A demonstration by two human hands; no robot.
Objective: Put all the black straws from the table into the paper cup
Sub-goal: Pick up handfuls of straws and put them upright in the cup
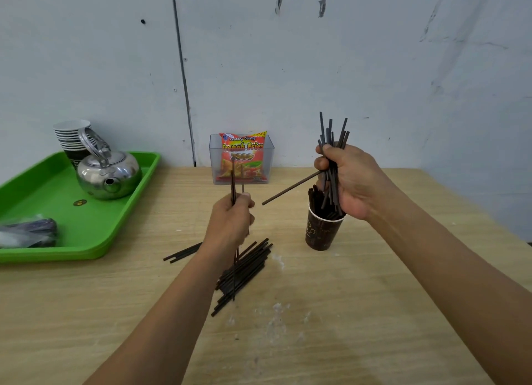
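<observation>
Head view had the right grip (354, 180) directly above the paper cup (324, 232), clenched tight round a fat bundle of black straws (334, 134). You could see why. The bundle stood near upright with its lower ends aimed at the cup's mouth, lined up to go in as one. Fingers and thumb were wrapped right round it, no gap showing.

One loose straw (290, 187) stuck out of that fist, slanting down and away to the left of the cup. My read: that one risked missing the rim or slipping free. Dark straw ends (315, 200) already showed inside the cup, against its left wall.

Left of the cup, at about rim height, the left grip (230, 220) pinched a few straws (233, 186) upright between thumb and curled fingers. Their lower ends hung toward the heap below. It looked like a handful gathered up to follow the bundle. How many it held, I couldn't tell.

The unsorted pile (244, 269) lay flat on the worktop (374, 312), left of the cup and nearer the person. Two strays (182, 253) lay farther left again.

The cup stood upright with nobody steadying it, so a heavy drop could have tipped it, I judged. Plenty of straws were not yet in.
</observation>
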